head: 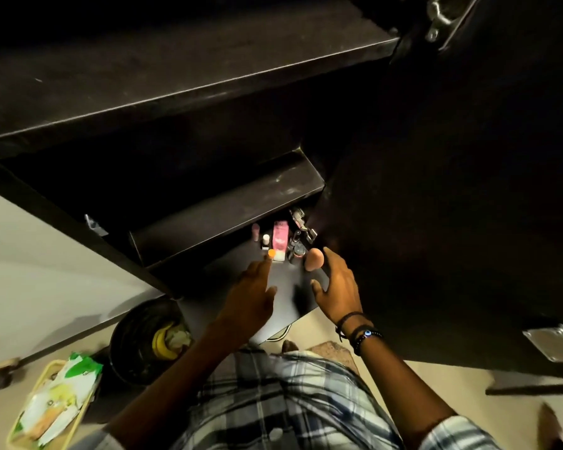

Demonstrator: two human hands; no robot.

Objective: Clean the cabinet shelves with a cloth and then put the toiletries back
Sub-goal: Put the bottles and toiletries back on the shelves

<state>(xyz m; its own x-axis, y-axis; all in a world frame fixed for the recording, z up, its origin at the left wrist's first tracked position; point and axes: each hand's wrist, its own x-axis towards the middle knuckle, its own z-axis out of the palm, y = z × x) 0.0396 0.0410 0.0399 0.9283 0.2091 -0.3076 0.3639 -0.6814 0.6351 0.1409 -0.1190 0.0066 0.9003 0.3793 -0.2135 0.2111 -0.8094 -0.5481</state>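
I look down into a dark cabinet with bare shelves [189, 89]. On the lowest surface [290, 297] stand several toiletries: a pink carton [279, 239], a small white-capped bottle [266, 241], a pinkish tube [256, 231], dark bottles [296, 246] and a tan egg-shaped sponge [314, 259]. My left hand [252, 295] reaches forward, its fingertips at a small orange-capped item [271, 253] beside the carton. My right hand [337, 289] is spread open just right of the sponge, holding nothing. No cloth is in view.
The open cabinet door [452, 190] stands close on the right, with metal hinges [303, 224]. On the floor at the left are a black bin [140, 342] with a banana peel and a yellow tray [51, 407] with packets.
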